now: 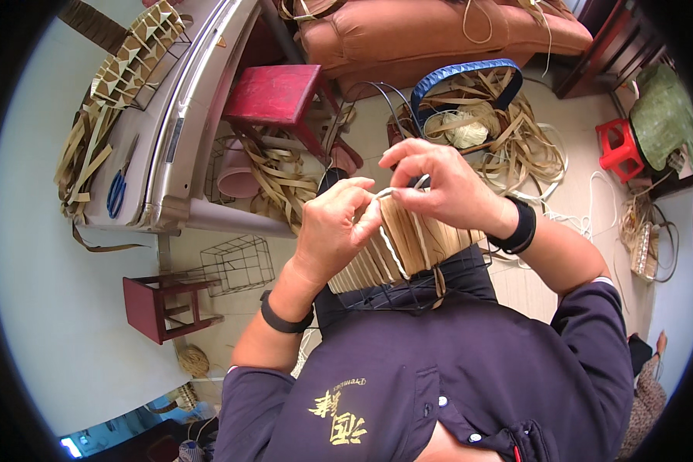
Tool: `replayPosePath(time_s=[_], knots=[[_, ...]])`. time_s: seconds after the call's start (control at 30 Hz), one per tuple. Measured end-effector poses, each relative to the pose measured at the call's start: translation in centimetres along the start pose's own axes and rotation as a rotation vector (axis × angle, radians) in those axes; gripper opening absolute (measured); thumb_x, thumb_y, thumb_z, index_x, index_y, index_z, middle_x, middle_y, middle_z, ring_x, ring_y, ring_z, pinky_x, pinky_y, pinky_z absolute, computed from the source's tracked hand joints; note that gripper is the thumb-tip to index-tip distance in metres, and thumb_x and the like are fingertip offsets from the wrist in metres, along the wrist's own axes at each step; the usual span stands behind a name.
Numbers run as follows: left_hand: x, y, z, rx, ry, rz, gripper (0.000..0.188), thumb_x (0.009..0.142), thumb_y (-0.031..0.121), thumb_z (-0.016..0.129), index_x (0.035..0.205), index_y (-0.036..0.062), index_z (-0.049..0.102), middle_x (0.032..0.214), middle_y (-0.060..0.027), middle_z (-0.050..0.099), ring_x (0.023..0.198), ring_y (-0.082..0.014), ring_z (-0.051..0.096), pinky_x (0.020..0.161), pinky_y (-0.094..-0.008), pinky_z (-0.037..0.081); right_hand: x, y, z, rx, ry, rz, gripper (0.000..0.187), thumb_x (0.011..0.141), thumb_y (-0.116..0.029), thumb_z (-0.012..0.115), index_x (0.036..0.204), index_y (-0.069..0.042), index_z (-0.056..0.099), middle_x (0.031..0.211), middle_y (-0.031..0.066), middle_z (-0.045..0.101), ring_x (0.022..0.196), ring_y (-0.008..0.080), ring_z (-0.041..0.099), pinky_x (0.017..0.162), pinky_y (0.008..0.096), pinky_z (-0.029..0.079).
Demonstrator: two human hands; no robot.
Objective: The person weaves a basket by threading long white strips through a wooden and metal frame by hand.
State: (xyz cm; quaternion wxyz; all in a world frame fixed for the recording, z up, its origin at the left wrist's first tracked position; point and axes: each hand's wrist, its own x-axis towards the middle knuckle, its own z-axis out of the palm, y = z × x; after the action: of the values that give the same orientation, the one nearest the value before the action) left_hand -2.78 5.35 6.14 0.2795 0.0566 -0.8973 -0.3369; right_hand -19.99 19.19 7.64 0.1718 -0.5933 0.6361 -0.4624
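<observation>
Hands: the left hand [333, 231] and right hand [443, 181] nearly meet, each pinching a white cord [387, 192] between thumb and fingertips.
Basket on the lap: tan strips and white cord on a dark wire frame [393, 296], just below the hands, which hide part of its far edge.
Left floor: a second wire frame [242, 266] beside a toppled dark-red stool [148, 308]; a twine ball [193, 360] nearer.
Right floor: loose white cord, then a red plastic stool [620, 154] beside a green bag [662, 115].
Left tabletop: blue-handled scissors [116, 192] near strip-woven work [135, 58].
Ahead: a pink bucket [239, 177] and loose tan strips [273, 185] crowd a red stool [273, 92]; a blue-handled basket [437, 75] holds cream yarn [470, 132], more strips spilling beside it.
Farthest: a brown sofa [408, 35], strips dangling over it.
</observation>
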Motion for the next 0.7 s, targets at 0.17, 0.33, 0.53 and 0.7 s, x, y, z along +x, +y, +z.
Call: replayPosePath(time_s=[0.17,0.33,0.53,0.7], knots=[[0.1,-0.2,-0.2,-0.202,-0.105,-0.241,0.015,0.093,0.013,0.064,0.086,-0.0001,0.062,0.075,-0.0109,0.062,0.064,-0.0175,0.057,0.058,-0.0318,0.047,3.3,-0.5,-1.2,0.09,-0.241,0.306,0.018,0.084,-0.016,0.067,0.084,0.001,0.064,0.076,0.0057,0.063,0.072,0.0142,0.058,0.063,0.0302,0.046],[-1.0,-1.9,1.5,-0.477,-0.101,-0.353,0.026,0.102,0.018,0.055,0.083,0.0016,0.054,0.065,0.0003,0.042,0.064,-0.0068,0.038,0.056,-0.0281,0.037,2.0,1.3,-1.9,0.757,-0.313,0.49,0.02,0.094,-0.018,0.063,0.09,0.001,0.07,0.083,0.0034,0.07,0.082,0.0095,0.062,0.081,0.025,0.047],[-0.1,-4.9,2.6,-0.351,0.141,-0.277,0.028,0.101,0.016,0.051,0.079,-0.0013,0.052,0.062,-0.0065,0.043,0.061,-0.0105,0.04,0.055,-0.0309,0.038,-2.7,-2.0,-7.4,0.901,-0.311,0.408,0.018,0.096,-0.016,0.063,0.095,0.002,0.066,0.096,0.0148,0.073,0.106,0.0279,0.068,0.107,0.0409,0.044],[2.5,-6.0,4.0,-0.304,0.209,-0.236,0.029,0.098,0.017,0.053,0.078,-0.0037,0.052,0.062,-0.016,0.045,0.058,-0.0148,0.043,0.056,-0.0351,0.041,-8.6,-5.2,-14.6,0.543,-0.261,0.351,0.03,0.084,-0.023,0.074,0.066,-0.008,0.056,0.058,0.0098,0.067,0.075,0.0252,0.075,0.116,0.0489,0.033]])
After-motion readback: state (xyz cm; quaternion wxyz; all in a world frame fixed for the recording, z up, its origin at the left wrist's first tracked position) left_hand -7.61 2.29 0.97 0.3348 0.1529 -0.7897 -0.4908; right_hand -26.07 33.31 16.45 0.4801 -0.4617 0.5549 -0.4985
